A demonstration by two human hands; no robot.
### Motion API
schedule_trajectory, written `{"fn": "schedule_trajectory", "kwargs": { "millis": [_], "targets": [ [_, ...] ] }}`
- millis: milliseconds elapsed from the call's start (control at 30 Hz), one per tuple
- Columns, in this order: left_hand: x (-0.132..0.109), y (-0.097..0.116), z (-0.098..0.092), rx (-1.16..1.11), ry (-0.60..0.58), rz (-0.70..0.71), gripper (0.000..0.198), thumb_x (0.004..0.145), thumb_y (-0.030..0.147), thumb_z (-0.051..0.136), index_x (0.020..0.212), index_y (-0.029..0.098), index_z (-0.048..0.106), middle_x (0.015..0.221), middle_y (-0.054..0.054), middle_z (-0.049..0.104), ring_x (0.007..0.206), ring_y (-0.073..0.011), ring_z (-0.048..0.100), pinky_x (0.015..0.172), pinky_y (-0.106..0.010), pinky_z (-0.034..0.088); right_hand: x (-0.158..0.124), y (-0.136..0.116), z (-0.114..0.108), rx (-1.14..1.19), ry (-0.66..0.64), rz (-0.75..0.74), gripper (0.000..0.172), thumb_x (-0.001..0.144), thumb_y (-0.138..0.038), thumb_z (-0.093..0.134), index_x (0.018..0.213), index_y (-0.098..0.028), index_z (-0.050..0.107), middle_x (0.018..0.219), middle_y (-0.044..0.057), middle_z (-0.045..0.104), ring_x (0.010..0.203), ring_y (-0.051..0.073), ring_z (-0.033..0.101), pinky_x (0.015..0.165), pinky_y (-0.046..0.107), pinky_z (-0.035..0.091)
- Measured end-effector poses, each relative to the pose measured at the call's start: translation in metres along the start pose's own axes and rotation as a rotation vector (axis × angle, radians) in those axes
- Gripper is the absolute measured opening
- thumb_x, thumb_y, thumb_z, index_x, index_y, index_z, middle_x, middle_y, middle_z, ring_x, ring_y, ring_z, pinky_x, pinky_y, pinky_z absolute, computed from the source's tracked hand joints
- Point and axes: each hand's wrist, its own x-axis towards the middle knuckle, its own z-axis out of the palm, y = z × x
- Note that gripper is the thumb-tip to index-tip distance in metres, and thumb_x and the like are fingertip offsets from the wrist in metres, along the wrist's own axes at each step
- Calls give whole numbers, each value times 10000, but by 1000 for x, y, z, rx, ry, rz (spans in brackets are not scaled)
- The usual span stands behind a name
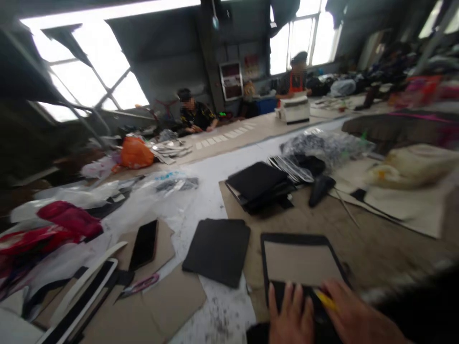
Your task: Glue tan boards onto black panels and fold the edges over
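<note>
At the lower right of the head view, my left hand (291, 313) lies with fingers outstretched, pressing on a black sheet (283, 289). That sheet covers the lower part of a beige panel with a dark border (303, 260). Close beside it, my right hand (353, 308) is closed round a slim yellow tool (326, 300) whose tip meets the black sheet. Its exact kind is not clear. To the left lies a small stack of dark square sheets (218, 251). Further back sits a taller pile of black pieces (258, 181).
A phone (144, 244) and a pink-handled tool (139, 285) lie on beige board at left, near curved white-edged strips (86, 301). Clear plastic bags (319, 143) and a dark pointed object (321, 190) lie beyond. Two people (196, 114) are across the table.
</note>
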Motion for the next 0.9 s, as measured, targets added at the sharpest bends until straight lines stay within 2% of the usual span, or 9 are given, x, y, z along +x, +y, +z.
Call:
{"fn": "schedule_trajectory", "kwargs": {
  "millis": [67,133,200,300,367,533,733,833,900],
  "targets": [
    [-4,6,-6,83,-69,-66,516,819,33,313,1312,171,377,1340,-147,432,1264,-293,344,991,-635,284,-3,-16,-12,-152,-275,34,158,861,-125,415,813,-185,553,787,51,598,733,161,615,603,251,457],
    [-3,6,-14,130,-115,-14,593,734,-67,266,1281,109,411,1365,-141,395,1291,-279,289,1017,-625,241,5,-22,-18,-300,-470,98,145,869,-144,392,906,-167,530,849,81,601,721,183,627,533,257,430],
    [-1,2,-21,155,-136,44,637,680,-95,262,1277,74,405,1369,-143,387,1293,-267,288,1022,-590,267,11,-19,-24,-393,-577,166,150,883,-181,375,947,-163,509,872,93,601,695,194,635,493,257,398],
    [-7,-6,-28,198,-100,106,679,634,-104,273,1285,55,385,1360,-150,402,1292,-257,291,1017,-543,316,6,-6,-36,-437,-656,266,144,877,-164,375,950,-159,499,839,92,615,695,202,642,493,252,375],
    [-15,-13,-29,227,-40,104,704,613,-107,279,1292,55,373,1360,-159,402,1298,-261,275,1016,-529,328,-5,6,-43,-447,-642,281,138,864,-138,382,931,-159,501,813,86,622,708,206,640,517,257,373],
    [-37,-31,-33,188,86,6,753,608,-108,287,1332,94,322,1376,-166,375,1318,-244,233,1038,-484,324,-26,26,-54,-376,-491,349,79,850,-189,417,862,-177,494,756,54,617,681,190,620,529,251,340],
    [-43,-29,-41,-107,196,-158,644,683,-70,295,1255,179,457,1323,-88,462,1255,-198,370,1057,-435,310,-21,21,-46,143,-418,538,245,873,-350,382,687,-208,452,589,4,568,560,142,555,567,248,355],
    [-41,-23,-50,-354,283,-369,400,802,77,394,1147,199,555,1191,-63,578,1146,-192,495,1036,-385,344,-19,17,-39,459,-370,720,351,807,-481,459,592,-205,420,495,-23,498,444,100,460,475,230,330],
    [-38,-21,-56,-525,352,-559,267,837,214,463,1062,195,605,1096,-65,630,1073,-208,550,1009,-383,370,-19,15,-35,676,-367,889,398,742,-536,519,562,-205,393,434,-55,418,356,59,335,383,208,247]
  ]
}}
